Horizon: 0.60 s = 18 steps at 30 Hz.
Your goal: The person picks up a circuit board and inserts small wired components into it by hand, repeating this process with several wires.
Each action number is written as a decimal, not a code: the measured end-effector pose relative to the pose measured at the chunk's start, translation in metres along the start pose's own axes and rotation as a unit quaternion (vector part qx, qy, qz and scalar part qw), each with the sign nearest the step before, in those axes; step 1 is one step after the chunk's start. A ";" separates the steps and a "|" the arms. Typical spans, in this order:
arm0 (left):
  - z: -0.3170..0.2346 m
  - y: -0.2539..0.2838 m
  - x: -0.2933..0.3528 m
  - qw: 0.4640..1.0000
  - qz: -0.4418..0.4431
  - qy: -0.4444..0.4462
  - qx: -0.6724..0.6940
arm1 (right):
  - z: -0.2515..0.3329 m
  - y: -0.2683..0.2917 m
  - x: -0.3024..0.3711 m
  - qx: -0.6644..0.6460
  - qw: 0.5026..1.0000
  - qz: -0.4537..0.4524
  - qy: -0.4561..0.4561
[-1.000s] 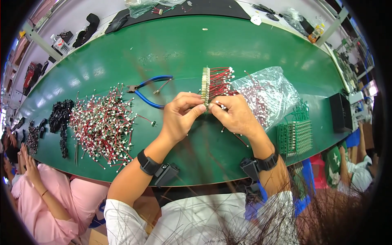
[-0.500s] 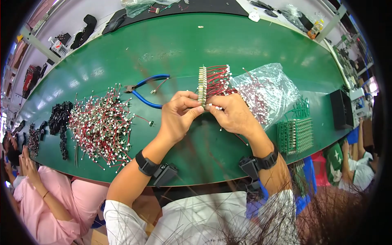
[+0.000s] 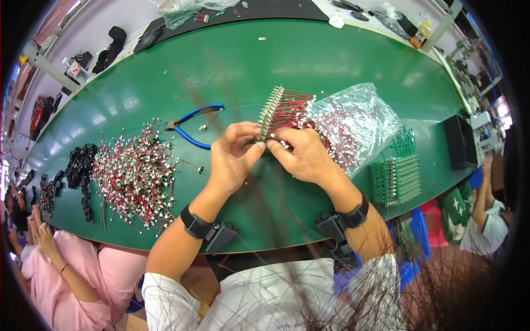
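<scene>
One strip (image 3: 269, 113) slants rightward, straighter a second ago.
Over the desk (image 3: 221, 58), the left hand (image 3: 233, 157) pinches its near end; the right hand (image 3: 306, 157) meets it, grip narrow, contents unclear.

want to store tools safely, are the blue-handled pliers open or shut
Open: the blue-handled pliers lie on the green table with their handles spread wide apart; the jaw tips are too small to tell.
</scene>
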<state>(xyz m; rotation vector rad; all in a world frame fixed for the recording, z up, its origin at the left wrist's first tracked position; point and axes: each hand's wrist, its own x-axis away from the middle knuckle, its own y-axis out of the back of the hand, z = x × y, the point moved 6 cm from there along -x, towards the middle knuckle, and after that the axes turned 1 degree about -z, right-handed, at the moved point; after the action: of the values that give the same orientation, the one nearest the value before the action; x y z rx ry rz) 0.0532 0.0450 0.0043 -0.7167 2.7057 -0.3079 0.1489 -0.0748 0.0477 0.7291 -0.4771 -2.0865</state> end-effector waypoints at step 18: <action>0.005 0.001 0.002 0.998 -0.038 0.045 -0.002 | -0.002 -0.001 0.001 -0.043 0.998 -0.015 0.041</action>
<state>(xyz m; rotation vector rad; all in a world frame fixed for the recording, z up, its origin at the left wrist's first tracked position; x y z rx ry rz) 0.0532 0.0441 -0.0011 -0.8267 2.7692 -0.3608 0.1494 -0.0758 0.0451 0.7732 -0.3311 -2.0817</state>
